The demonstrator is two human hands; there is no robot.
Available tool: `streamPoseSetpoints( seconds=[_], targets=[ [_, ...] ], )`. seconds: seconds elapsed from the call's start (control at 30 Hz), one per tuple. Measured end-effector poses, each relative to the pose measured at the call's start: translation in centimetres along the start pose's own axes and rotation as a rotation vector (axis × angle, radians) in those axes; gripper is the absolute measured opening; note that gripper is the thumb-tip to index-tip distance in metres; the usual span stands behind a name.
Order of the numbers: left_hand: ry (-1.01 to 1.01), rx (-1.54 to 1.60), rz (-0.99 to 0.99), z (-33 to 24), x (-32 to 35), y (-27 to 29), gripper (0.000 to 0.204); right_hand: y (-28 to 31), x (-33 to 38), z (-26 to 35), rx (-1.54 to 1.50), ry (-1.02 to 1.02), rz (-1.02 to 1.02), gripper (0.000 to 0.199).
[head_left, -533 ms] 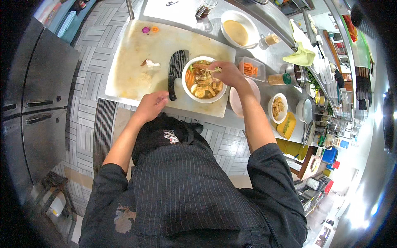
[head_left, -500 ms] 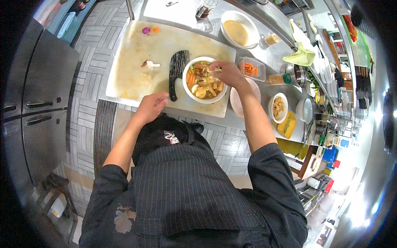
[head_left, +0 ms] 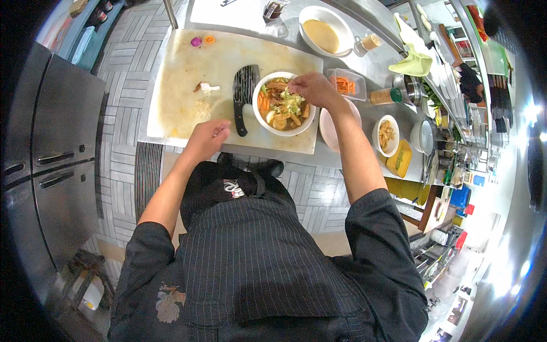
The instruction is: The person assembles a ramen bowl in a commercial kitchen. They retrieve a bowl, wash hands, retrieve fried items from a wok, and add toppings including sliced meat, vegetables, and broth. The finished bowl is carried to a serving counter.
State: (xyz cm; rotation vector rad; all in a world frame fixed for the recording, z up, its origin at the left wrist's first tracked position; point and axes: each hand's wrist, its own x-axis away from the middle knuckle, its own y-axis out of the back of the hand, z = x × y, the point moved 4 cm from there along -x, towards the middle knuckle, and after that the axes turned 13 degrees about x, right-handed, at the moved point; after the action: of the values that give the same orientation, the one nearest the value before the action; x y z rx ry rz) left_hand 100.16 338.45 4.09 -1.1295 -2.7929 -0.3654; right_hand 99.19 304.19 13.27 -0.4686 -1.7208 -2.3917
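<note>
right hand [head_left: 312, 90]: over the far right rim of the white bowl [head_left: 283, 104], fingers pinched narrow on what looks like a bit of shredded green topping, tips just touching the food
change in right hand: half a second ago over the same rim of the bowl, fingers down in the food; now much the same spot, so the topping work reads as ongoing, not finished
left hand [head_left: 208, 137]: resting on the near edge of the cutting board [head_left: 188, 85], fingers loosely curled, holding nothing that shows
change in left hand: same perch on the near edge as before, no shift worth noting; judged to be only steadying
bowl: on the right part of the cutting board, filled with orange carrot pieces, brown chunks and pale green shreds; directly under the right hand, right of and a little beyond the left hand
knife [head_left: 244, 94]: dark blade flat on the board, just left of the bowl, between the bowl and the left hand, untouched
scraps [head_left: 205, 87]: small pale bits on the board, left of the knife
small tray [head_left: 346, 84]: clear, with carrot strips, just right of the right hand on the bench [head_left: 364, 60]
pale plate [head_left: 330, 128]: right of the bowl, partly under the right forearm
far bowl [head_left: 325, 29]: white, with tan liquid, beyond the tray
</note>
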Motion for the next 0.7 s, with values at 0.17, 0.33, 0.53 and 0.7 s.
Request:
streamPoseSetpoints(
  seconds=[0.17,0.33,0.53,0.7],
  targets=[
    [0.005,0.048,0.006,0.2,-4.5,-0.4,0.032,1.1,0.7,0.6,0.003,-0.035,-0.132,0.024],
    [0.243,0.175,0.103,1.3,-10.0,-2.1,0.037,1.0,0.9,0.9,0.066,0.051,-0.214,0.025],
    [0.451,0.389,0.204,1.1,-13.5,-4.2,0.031,0.6,1.4,-1.0,-0.362,-0.051,-0.096,0.024],
    [0.532,0.457,0.226,1.8,-14.1,-4.7,0.028,-1.8,6.1,-4.2,-1.053,-0.277,-0.220,0.019]
  ],
)
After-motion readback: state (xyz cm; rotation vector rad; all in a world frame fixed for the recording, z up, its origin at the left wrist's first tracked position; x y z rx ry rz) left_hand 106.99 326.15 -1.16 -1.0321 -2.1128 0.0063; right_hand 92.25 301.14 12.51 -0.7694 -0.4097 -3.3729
